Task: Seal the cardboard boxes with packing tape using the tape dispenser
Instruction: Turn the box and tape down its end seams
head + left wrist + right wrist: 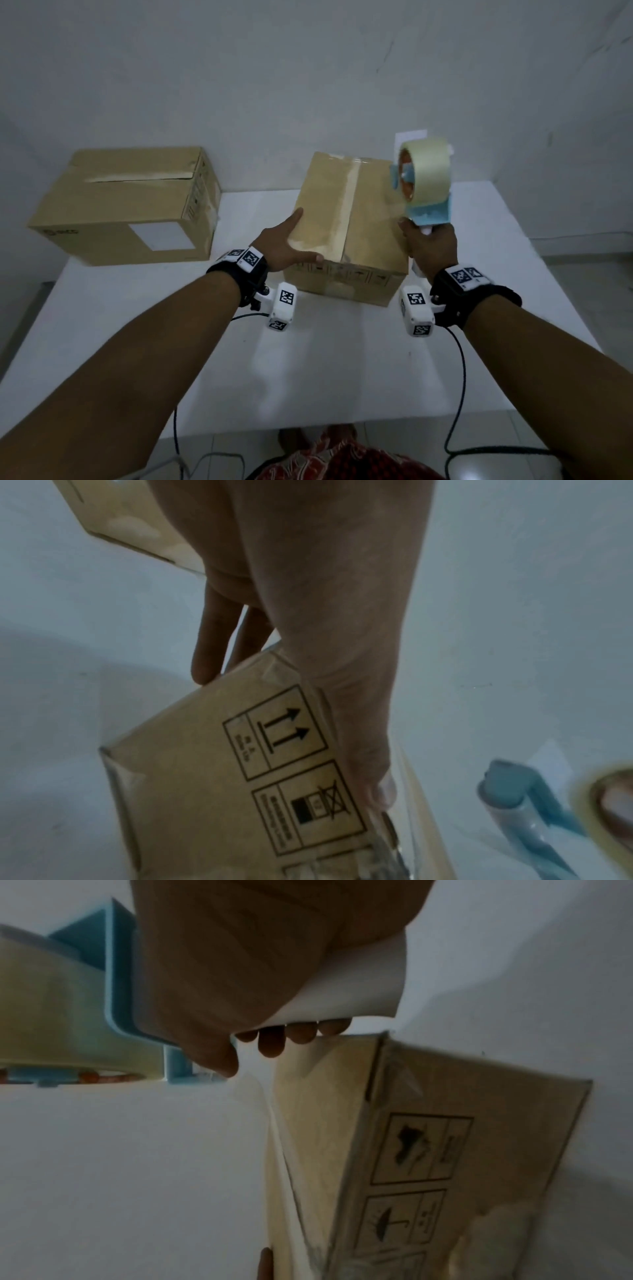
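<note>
The taped box (346,226) is lying lengthwise away from the person; the left hand (287,245) is pressing it, fingers straight. The right hand (432,251) is gripping the upright tape dispenser (423,181).

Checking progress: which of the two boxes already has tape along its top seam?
The box under the left hand, beside the tape dispenser; the far-left box still gapes.

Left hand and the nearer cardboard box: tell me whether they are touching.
Touching. The head view shows the left hand lying flat on the nearer cardboard box's top; the left wrist view shows its thumb on the box's edge.
</note>
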`<state>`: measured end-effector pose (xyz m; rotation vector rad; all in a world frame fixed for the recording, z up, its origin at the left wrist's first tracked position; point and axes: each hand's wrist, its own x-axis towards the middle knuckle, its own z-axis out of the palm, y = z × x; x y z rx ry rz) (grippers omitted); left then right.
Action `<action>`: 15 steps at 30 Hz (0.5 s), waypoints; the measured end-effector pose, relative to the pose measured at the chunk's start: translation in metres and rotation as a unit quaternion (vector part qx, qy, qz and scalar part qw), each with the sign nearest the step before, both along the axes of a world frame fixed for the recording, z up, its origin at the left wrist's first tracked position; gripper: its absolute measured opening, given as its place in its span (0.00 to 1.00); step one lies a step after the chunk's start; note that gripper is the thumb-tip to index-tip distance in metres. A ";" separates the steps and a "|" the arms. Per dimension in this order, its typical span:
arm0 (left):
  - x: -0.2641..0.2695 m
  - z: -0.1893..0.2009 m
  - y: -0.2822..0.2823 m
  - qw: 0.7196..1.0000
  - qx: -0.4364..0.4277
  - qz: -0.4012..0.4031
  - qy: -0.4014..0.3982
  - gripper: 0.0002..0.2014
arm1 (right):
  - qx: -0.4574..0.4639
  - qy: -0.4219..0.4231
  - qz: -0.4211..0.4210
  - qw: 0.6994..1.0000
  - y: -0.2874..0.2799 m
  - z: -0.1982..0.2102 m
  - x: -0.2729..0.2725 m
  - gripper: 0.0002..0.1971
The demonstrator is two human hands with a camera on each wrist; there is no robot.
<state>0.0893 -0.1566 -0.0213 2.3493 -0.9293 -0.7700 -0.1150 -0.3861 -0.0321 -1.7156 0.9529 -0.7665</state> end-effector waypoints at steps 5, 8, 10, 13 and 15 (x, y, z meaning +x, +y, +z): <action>-0.014 -0.002 -0.004 0.996 -0.045 0.055 -0.059 0.59 | 0.013 -0.015 0.130 0.991 0.010 0.018 -0.013 0.12; -0.018 -0.006 -0.007 0.995 -0.044 0.058 -0.071 0.58 | 0.065 -0.049 0.197 0.977 0.023 0.026 -0.013 0.10; -0.016 -0.004 -0.006 0.990 -0.072 0.077 -0.091 0.49 | 0.085 -0.053 0.211 0.972 0.029 0.027 -0.011 0.07; -0.025 0.017 -0.001 0.968 -0.200 0.139 -0.054 0.18 | 0.079 -0.032 0.230 0.969 0.034 0.023 -0.007 0.11; -0.041 0.032 0.001 0.941 -0.231 0.166 0.181 0.21 | 0.066 -0.027 0.249 0.966 0.041 0.026 -0.005 0.09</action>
